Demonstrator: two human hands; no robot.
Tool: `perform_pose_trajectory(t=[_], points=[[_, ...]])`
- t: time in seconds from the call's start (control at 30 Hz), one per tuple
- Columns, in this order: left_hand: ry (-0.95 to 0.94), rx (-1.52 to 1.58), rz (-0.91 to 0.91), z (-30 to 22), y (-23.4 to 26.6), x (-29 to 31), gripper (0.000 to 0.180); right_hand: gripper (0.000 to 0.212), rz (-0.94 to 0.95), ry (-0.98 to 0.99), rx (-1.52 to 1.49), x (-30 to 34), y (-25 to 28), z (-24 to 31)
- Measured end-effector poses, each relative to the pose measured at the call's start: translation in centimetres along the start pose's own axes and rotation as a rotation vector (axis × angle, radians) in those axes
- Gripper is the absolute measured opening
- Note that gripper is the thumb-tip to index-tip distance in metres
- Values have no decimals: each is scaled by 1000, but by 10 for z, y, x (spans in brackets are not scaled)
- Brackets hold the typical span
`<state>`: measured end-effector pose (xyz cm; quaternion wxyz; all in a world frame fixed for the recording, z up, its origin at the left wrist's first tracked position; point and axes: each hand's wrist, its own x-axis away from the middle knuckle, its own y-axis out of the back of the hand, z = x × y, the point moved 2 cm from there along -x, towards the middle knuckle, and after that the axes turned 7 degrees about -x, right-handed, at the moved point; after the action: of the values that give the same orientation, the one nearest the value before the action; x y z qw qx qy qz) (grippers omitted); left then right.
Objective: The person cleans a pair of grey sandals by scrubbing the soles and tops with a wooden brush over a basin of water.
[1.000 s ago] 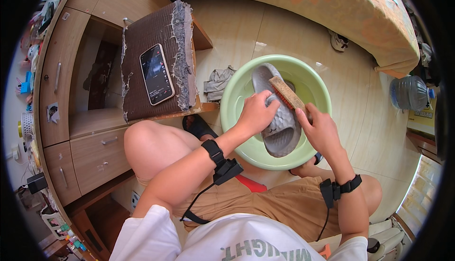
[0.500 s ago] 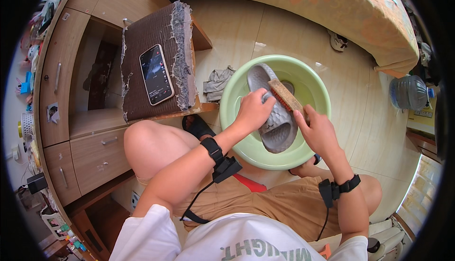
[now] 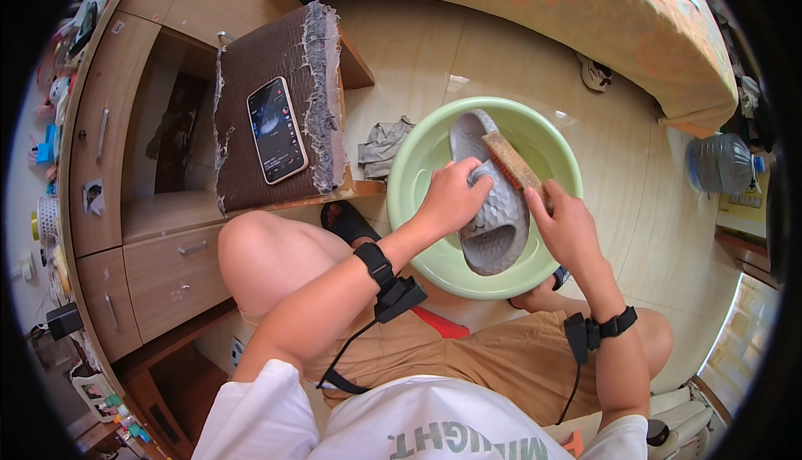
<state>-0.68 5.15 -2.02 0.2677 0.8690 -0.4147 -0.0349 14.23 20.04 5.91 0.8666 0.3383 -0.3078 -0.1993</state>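
Hands (image 3: 452, 198) (image 3: 566, 228) over basin (image 3: 399, 193) — tiled floor (image 3: 635, 167), cabinet (image 3: 171, 264)

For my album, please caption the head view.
Left hand grips a gray slipper over a green basin; right hand holds a wooden brush.

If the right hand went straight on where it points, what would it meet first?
The right hand holds a brush; just past that, likely the grey slipper, though depth is unclear.
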Motion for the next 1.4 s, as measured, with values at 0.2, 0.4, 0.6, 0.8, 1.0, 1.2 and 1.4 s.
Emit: perform_pose_trajectory(t=[0.2, 0.4, 0.6, 0.8, 1.0, 1.2, 1.4], points=[[156, 115, -119, 6, 2, -1, 36, 48, 87, 60, -26, 6, -6, 5], [98, 147, 148, -17, 3, 5, 30, 49, -26, 23, 24, -3, 1, -7], [-3, 53, 125, -13, 0, 4, 29, 51, -29, -14, 3, -7, 6, -9], [113, 1, -12, -1, 3, -1, 30, 52, 74, 11, -6, 4, 1, -1], [150, 60, -28, -2, 7, -1, 28, 53, 66, -15, -24, 4, 2, -2], [86, 191, 119, -18, 3, 6, 24, 52, -33, -29, -17, -5, 4, -15], [75, 164, 75, -15, 5, 6, 26, 50, -20, -58, -9, -4, 6, -9]])
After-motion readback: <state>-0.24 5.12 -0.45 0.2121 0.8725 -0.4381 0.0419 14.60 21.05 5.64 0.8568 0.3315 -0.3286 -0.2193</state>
